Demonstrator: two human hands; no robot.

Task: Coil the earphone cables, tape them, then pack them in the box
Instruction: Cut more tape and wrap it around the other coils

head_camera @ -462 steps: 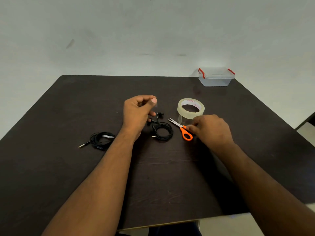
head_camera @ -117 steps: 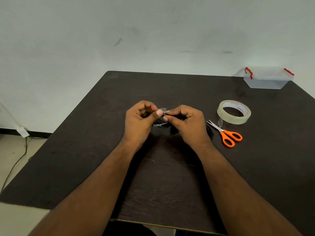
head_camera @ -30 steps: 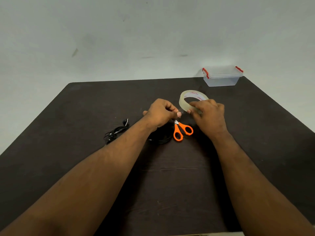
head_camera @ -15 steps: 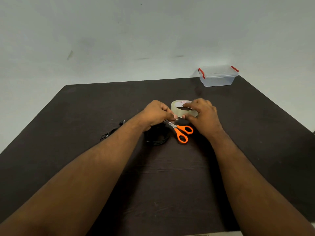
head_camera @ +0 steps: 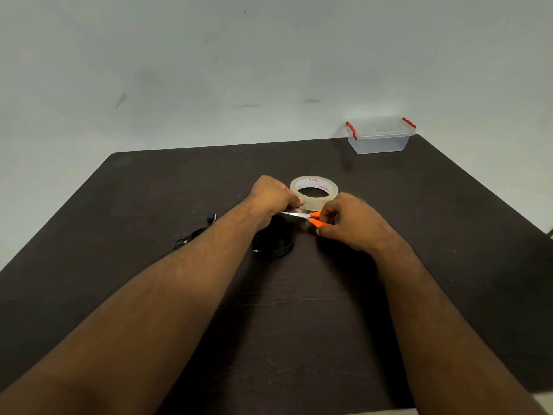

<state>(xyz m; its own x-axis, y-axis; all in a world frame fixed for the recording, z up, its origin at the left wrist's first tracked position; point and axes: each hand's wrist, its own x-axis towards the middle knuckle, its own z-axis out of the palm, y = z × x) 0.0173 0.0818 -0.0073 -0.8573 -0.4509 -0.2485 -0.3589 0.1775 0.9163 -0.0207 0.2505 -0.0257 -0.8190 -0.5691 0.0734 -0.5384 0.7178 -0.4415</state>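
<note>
A clear lidded box [head_camera: 379, 138] with red clips is seen at the far right of the dark table [head_camera: 449, 265], lid on; nothing can be made out inside it. Orange scissors [head_camera: 311, 218] are gripped by the curled right hand [head_camera: 350, 224]. A tape strip [head_camera: 294, 209] from the roll [head_camera: 314, 191] is pinched by the left hand [head_camera: 270, 199]. One coiled earphone cable [head_camera: 273, 242] lies below the hands, another [head_camera: 194, 233] to the left.
</note>
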